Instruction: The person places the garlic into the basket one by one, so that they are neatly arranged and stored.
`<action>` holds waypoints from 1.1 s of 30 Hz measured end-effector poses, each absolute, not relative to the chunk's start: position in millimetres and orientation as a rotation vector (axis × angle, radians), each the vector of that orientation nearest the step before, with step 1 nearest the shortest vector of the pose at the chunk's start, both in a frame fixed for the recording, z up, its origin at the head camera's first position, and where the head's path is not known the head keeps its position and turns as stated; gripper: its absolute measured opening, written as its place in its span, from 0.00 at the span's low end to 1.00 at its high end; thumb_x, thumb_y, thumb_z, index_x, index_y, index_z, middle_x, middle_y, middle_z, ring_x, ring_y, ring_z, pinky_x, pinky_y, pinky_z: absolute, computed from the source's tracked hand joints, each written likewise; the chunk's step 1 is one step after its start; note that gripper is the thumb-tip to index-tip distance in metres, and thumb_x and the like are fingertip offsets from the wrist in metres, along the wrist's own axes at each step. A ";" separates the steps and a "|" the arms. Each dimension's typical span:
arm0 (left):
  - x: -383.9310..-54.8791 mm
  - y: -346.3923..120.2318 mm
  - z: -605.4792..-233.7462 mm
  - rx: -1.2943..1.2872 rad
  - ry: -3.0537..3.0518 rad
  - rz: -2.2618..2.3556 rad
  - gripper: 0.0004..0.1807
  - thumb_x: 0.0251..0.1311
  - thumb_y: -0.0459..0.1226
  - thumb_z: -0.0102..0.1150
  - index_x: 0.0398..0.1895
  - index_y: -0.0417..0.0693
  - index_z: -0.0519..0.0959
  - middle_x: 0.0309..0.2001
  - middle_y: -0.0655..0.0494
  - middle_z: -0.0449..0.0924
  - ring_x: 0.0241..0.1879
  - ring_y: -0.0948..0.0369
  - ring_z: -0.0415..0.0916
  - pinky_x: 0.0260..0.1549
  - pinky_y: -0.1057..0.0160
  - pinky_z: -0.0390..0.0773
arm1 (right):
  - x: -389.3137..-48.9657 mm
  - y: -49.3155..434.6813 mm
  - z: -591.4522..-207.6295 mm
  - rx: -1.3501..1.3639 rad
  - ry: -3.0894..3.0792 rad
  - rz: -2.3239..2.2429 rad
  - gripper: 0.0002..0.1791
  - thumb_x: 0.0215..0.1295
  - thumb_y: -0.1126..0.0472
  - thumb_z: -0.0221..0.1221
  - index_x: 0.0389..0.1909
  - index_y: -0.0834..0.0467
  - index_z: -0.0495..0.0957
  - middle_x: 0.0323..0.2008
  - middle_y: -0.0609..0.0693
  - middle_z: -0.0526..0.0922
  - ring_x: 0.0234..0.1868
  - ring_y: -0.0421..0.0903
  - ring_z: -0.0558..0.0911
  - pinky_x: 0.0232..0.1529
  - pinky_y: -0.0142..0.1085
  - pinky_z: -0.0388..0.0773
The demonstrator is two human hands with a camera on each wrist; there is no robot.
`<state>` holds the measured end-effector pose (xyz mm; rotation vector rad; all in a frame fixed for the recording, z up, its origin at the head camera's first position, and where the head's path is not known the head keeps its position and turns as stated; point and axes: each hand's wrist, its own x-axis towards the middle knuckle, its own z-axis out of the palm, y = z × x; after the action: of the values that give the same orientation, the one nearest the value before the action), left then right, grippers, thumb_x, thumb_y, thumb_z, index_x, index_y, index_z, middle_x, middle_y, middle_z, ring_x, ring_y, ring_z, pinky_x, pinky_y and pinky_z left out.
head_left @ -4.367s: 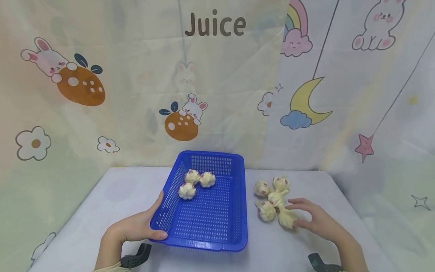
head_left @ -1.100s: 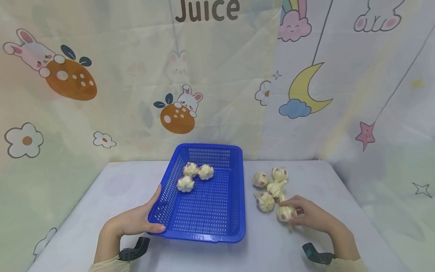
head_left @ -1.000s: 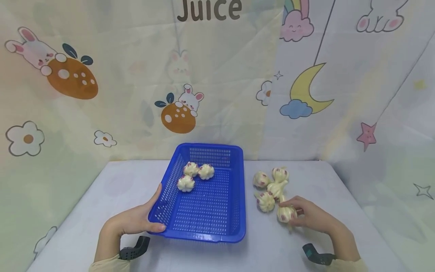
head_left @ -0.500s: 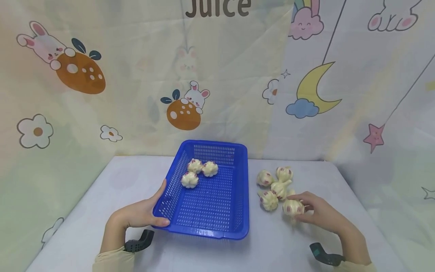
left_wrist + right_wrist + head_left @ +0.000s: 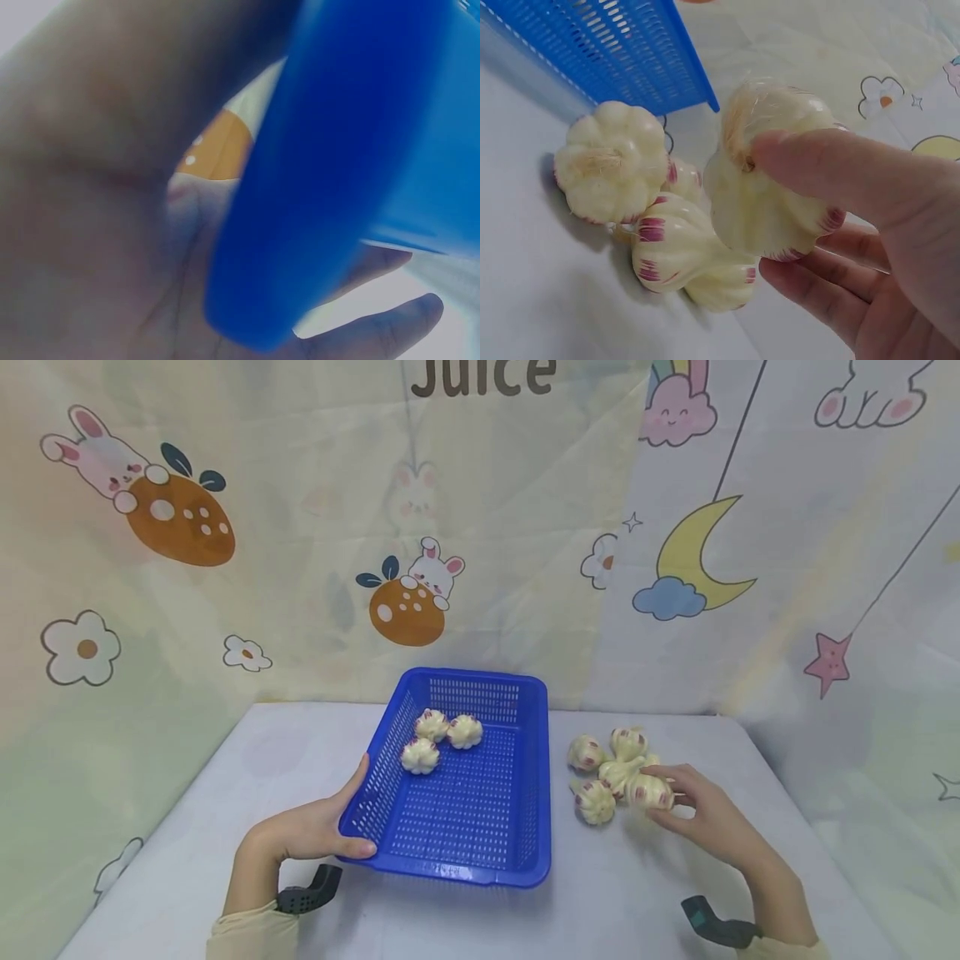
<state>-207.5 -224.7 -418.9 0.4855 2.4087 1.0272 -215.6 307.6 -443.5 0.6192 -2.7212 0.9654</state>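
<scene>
My right hand (image 5: 708,814) pinches a garlic bulb (image 5: 649,792) between thumb and fingers, over the right part of the table. Up close in the right wrist view, the thumb presses beside the root end of that garlic bulb (image 5: 772,180). Beside it, several more garlic bulbs (image 5: 596,802) lie in a loose group. At the centre is a blue plastic basket (image 5: 537,793), with three garlic bulbs (image 5: 420,756) towards its far left. My left hand (image 5: 307,831) holds the basket by its near left corner, thumb over the rim; in the left wrist view, fingers (image 5: 382,334) extend beyond the rim.
The white table (image 5: 465,927) carries the basket and the loose garlic. Printed cloth (image 5: 510,527) with rabbits, flowers and a moon hangs behind and at both sides. A dark wrist device (image 5: 311,891) sits on each forearm.
My right hand has closed on the nearest garlic bulb, turned it and raised it slightly, away from me towards the others. The left hand keeps its hold on the basket. The head view has shifted slightly.
</scene>
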 end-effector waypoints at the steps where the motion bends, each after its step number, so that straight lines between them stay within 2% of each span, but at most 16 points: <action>1: -208.0 -224.7 -418.5 0.486 2.408 1.029 0.68 0.51 0.53 0.66 0.71 0.55 0.16 0.75 0.39 0.24 0.73 0.37 0.39 0.65 0.35 0.52 | -216.1 307.0 -443.0 0.603 -2.722 0.965 0.31 0.52 0.57 0.70 0.59 0.52 0.73 0.50 0.51 0.78 0.48 0.23 0.70 0.44 0.32 0.80; 8: -207.7 -224.5 -415.9 0.457 2.409 1.018 0.69 0.51 0.54 0.66 0.71 0.58 0.15 0.75 0.40 0.25 0.73 0.37 0.39 0.65 0.34 0.53 | -217.2 302.9 -440.1 0.523 -2.736 1.033 0.33 0.52 0.54 0.69 0.60 0.55 0.72 0.56 0.57 0.78 0.46 0.27 0.76 0.46 0.38 0.81; 12: -206.6 -224.3 -416.1 0.462 2.413 1.016 0.68 0.51 0.54 0.66 0.71 0.57 0.16 0.75 0.39 0.25 0.73 0.37 0.39 0.65 0.35 0.52 | -216.3 299.1 -439.4 0.488 -2.744 1.088 0.33 0.51 0.54 0.70 0.60 0.55 0.72 0.56 0.57 0.78 0.47 0.41 0.82 0.46 0.39 0.81; 15: -206.0 -224.2 -416.3 0.467 2.418 1.011 0.68 0.51 0.54 0.66 0.71 0.56 0.16 0.75 0.38 0.25 0.73 0.37 0.39 0.66 0.36 0.52 | -216.3 295.1 -439.7 0.460 -2.759 1.118 0.33 0.50 0.53 0.70 0.59 0.56 0.73 0.55 0.58 0.79 0.49 0.53 0.82 0.47 0.41 0.81; 18: -205.6 -224.0 -416.0 0.469 2.425 1.007 0.68 0.51 0.54 0.66 0.72 0.55 0.17 0.75 0.37 0.26 0.73 0.37 0.40 0.66 0.35 0.52 | -217.4 290.8 -441.0 0.432 -2.768 1.138 0.33 0.49 0.52 0.71 0.57 0.56 0.73 0.55 0.59 0.79 0.50 0.58 0.81 0.47 0.45 0.80; 25: -205.7 -223.2 -416.1 0.462 2.411 1.016 0.68 0.51 0.54 0.66 0.71 0.55 0.16 0.75 0.37 0.25 0.73 0.36 0.40 0.65 0.35 0.52 | -218.2 281.8 -441.6 0.371 -2.765 1.099 0.35 0.52 0.55 0.69 0.61 0.57 0.69 0.57 0.64 0.77 0.52 0.62 0.80 0.48 0.47 0.79; 29: -205.4 -223.1 -416.3 0.464 2.415 1.015 0.68 0.51 0.54 0.66 0.72 0.55 0.16 0.75 0.37 0.26 0.72 0.36 0.41 0.65 0.35 0.52 | -218.2 278.7 -439.8 0.307 -2.728 1.136 0.36 0.55 0.55 0.68 0.63 0.57 0.66 0.58 0.68 0.74 0.54 0.64 0.78 0.47 0.45 0.80; 33: -205.2 -223.1 -416.1 0.465 2.417 1.010 0.68 0.51 0.54 0.66 0.72 0.55 0.17 0.75 0.37 0.27 0.72 0.36 0.42 0.65 0.35 0.53 | -217.6 276.5 -439.9 0.243 -2.684 1.188 0.36 0.54 0.53 0.68 0.62 0.57 0.67 0.57 0.67 0.75 0.54 0.63 0.79 0.46 0.41 0.81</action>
<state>-205.2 -223.1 -416.1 0.4647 2.4172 1.0100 -217.6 276.5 -439.9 0.2432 -2.6837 1.1877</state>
